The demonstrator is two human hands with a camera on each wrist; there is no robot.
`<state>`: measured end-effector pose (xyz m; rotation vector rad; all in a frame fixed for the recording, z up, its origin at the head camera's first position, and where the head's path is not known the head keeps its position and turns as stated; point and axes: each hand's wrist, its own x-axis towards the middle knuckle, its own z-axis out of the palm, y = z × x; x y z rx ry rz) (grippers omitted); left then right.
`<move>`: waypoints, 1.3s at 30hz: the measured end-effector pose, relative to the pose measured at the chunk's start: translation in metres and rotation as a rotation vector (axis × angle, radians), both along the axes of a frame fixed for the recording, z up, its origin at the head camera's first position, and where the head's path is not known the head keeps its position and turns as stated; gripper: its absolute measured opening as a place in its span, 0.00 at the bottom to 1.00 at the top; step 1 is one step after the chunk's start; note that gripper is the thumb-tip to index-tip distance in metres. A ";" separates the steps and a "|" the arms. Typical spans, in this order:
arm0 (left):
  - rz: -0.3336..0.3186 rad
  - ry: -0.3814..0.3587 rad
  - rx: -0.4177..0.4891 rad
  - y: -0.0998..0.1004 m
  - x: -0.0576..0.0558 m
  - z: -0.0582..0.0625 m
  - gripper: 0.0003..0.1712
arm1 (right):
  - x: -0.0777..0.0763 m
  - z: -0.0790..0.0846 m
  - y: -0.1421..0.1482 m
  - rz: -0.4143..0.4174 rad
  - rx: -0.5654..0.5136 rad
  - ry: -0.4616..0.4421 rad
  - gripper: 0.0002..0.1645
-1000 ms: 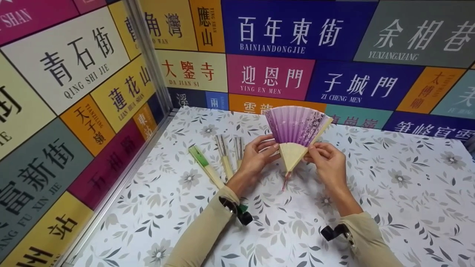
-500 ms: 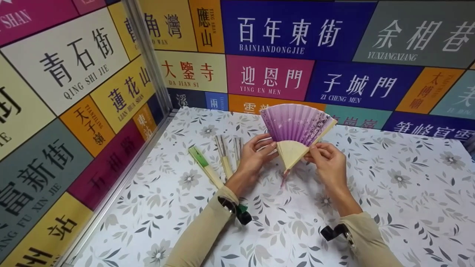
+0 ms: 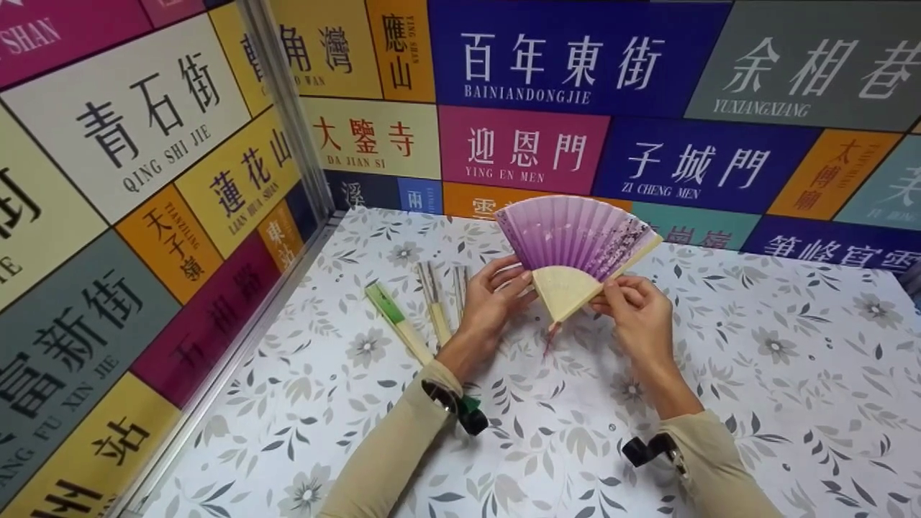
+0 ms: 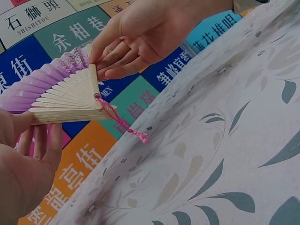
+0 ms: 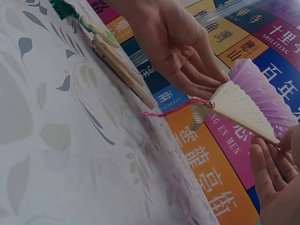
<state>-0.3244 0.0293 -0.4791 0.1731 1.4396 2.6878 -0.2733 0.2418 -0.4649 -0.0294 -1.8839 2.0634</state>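
A purple folding fan (image 3: 575, 234) with pale wooden ribs is spread partway, held up above the table. My left hand (image 3: 493, 298) pinches its left outer rib between thumb and fingers. At the opposite edge, my right hand (image 3: 637, 309) pinches the other outer rib. From the pivot hangs a pink cord tassel (image 4: 123, 119), seen in both wrist views. The stack of folded ribs (image 4: 70, 116) lies in the left hand's grip in the left wrist view. Left of the left hand lie a green folded fan (image 3: 396, 320) and two folded fans with greyish cloth (image 3: 434, 302).
A white cloth with grey flowers covers the table (image 3: 288, 424). Behind and to the left stand walls of coloured name panels (image 3: 525, 147), meeting at a metal corner post (image 3: 291, 108). A green tassel (image 5: 65, 9) lies by the folded fans.
The purple fan has spread wider, its left edge moving left and its right edge right. It has risen slightly. Both hands keep their grip; the folded fans lie still.
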 end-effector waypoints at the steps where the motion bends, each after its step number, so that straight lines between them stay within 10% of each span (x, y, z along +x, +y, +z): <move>1: 0.001 0.000 0.002 0.000 0.000 0.000 0.21 | 0.000 0.000 0.000 0.000 0.001 0.000 0.20; 39: 0.077 0.024 0.079 -0.001 -0.003 -0.002 0.19 | 0.000 0.001 0.003 -0.036 0.018 -0.021 0.19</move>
